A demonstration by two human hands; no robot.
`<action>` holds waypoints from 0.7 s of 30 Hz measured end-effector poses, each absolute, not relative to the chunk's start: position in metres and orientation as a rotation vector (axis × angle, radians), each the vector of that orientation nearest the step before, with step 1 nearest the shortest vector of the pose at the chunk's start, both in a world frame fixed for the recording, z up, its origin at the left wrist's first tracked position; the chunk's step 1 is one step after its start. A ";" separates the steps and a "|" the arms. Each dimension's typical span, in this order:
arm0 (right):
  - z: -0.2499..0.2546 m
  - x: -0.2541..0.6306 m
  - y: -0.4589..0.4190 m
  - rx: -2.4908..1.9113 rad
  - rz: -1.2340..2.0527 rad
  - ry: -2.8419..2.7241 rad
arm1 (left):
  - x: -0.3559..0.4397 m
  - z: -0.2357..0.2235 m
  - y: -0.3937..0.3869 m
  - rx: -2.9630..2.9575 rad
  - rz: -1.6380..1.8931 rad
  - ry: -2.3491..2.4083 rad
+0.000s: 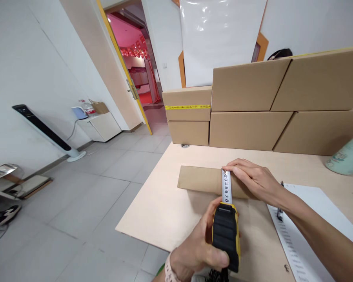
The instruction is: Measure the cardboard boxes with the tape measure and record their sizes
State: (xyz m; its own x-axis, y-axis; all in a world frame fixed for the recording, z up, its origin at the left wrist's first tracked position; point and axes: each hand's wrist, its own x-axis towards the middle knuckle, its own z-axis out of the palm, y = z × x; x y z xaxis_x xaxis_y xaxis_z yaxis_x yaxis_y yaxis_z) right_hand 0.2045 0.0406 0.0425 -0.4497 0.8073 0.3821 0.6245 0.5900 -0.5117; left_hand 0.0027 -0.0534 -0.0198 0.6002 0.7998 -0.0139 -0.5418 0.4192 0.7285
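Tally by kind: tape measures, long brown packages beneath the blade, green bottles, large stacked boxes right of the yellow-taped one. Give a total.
Tape measure: 1
Long brown package: 1
Green bottle: 1
Large stacked boxes: 4 visible
Total: 7

Stacked cardboard cartons (pixel 250 88) are positioned at 2 o'clock, and a mint-green bottle (pixel 345 156) at 3. A glossy white sheet (pixel 220 39) is hung at 1 o'clock. A tower fan (pixel 42 128) and white cabinet (pixel 106 127) are located at 9.

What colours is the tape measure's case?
The tape measure's case is black and yellow; see the head view.
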 end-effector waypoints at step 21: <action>0.043 0.223 -0.037 -1.108 0.520 -2.118 | -0.026 -0.021 -0.054 1.118 0.583 0.478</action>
